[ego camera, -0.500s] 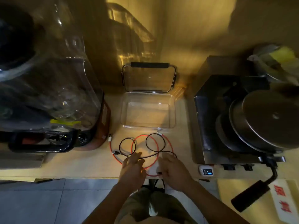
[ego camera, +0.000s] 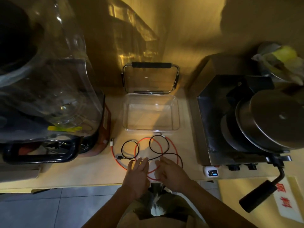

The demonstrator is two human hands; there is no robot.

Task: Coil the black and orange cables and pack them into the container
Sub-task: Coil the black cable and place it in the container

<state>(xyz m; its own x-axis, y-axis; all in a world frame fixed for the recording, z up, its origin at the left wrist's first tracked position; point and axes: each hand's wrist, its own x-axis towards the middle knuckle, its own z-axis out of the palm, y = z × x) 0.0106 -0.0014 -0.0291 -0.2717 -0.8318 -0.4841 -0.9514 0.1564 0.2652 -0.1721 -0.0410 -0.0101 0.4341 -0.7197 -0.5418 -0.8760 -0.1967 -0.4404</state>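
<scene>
- Left hand point(ego camera: 137, 172) lies flat, fingers straight, over thin black cable point(ego camera: 158, 143) and orange cable point(ego camera: 172, 145).
- Right hand point(ego camera: 171, 174): loosely curled; grip unclear.
- Clear rectangular plastic container point(ego camera: 176, 112) stands open.
- White sign point(ego camera: 286, 201) bears red Chinese characters.

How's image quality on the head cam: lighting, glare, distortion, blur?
Head view: dim, warm yellow light, with a brighter patch on the counter near the cables. Glare streaks the clear blender jar. Wide-angle distortion bends the counter edge and outer objects. Both hands look slightly soft; the black cable and orange cable stay legible. The clear container has low contrast.
</scene>
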